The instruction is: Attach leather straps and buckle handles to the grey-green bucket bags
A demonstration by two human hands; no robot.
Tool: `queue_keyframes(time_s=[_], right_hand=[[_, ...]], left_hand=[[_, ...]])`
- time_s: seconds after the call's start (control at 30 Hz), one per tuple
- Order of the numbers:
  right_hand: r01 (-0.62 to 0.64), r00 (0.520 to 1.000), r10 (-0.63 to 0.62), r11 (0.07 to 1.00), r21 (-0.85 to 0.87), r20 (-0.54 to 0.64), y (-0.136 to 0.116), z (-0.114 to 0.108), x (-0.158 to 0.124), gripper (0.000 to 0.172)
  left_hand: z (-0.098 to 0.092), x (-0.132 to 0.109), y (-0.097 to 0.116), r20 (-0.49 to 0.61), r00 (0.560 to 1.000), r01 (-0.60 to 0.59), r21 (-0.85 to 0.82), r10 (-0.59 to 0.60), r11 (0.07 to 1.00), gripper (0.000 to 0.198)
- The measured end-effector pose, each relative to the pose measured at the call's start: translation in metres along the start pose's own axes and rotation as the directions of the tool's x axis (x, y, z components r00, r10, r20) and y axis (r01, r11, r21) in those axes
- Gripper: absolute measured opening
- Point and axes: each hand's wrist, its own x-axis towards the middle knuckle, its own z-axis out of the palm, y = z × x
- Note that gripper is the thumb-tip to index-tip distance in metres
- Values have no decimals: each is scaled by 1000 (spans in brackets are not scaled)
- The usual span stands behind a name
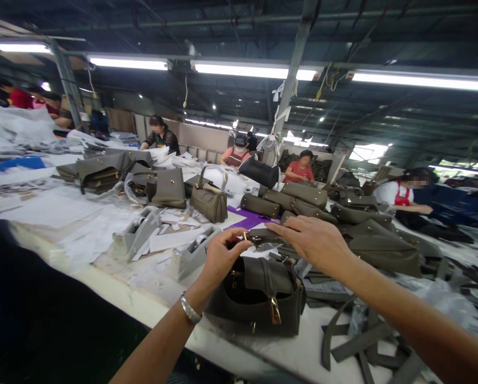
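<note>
An olive handbag [262, 304] with a gold clasp on its front strap stands near the table's front edge, its top partly open. Above its back rim, my left hand [226, 250] pinches the gold buckle end [246, 236] of a dark strap between thumb and fingertips. My right hand [314, 242] lies over the other part of that same strap [266, 234], fingers stretched to the left and pressed along it; its thumb is hidden. A silver bracelet [191, 308] is on my left wrist.
Two grey tape dispensers [137, 233] [191, 253] stand left of the bag. Finished olive bags [209, 201] and a pile of more bags [382, 245] lie behind and right. Loose strips [358, 341] cover the right front. Several people work across the table [74, 213].
</note>
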Motion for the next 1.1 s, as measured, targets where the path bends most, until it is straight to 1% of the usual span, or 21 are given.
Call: queue_keyframes(time_s=[0.13,0.27,0.37,0.47,0.53,0.6,0.67,0.73,0.83,1.0,1.1], right_hand=[[95,995,-94,992,79,-13,0,0,1,43],[118,992,-114,987,107,-47,0,4,2,43],[152,988,-147,982,117,-51,-6,9,6,42],[159,987,-158,978,133,-14,-16,14,12,40],[120,992,-124,981,155,16,-22,13,17,41],[79,995,-87,982,173,42,-27,9,22,46],[79,994,-92,981,180,65,-30,4,27,45],[117,987,-135,975,189,86,-32,0,31,40],[151,977,-179,965,217,117,-33,-5,36,34],[112,978,-159,946,303,134,-30,-1,38,28],[90,984,-138,933,348,113,-27,8,36,27]], left_hand=[[-3,1,-2,-6,1000,-9,-10,9,1000,19],[-5,0,-3,0,999,-34,28,34,999,19],[-2,-3,0,43,997,-61,103,57,993,22],[0,-5,2,94,993,-84,166,69,982,24],[-1,-6,0,132,988,-92,127,76,988,29],[-4,-5,-4,183,979,-94,41,85,995,33],[-8,-5,-9,211,973,-97,10,93,995,31],[-10,-4,-11,217,973,-102,68,85,992,27],[-11,-4,-7,222,972,-112,166,74,980,28],[-12,-9,0,189,974,-174,283,123,943,28],[-22,-14,-7,195,969,-218,364,155,906,31]])
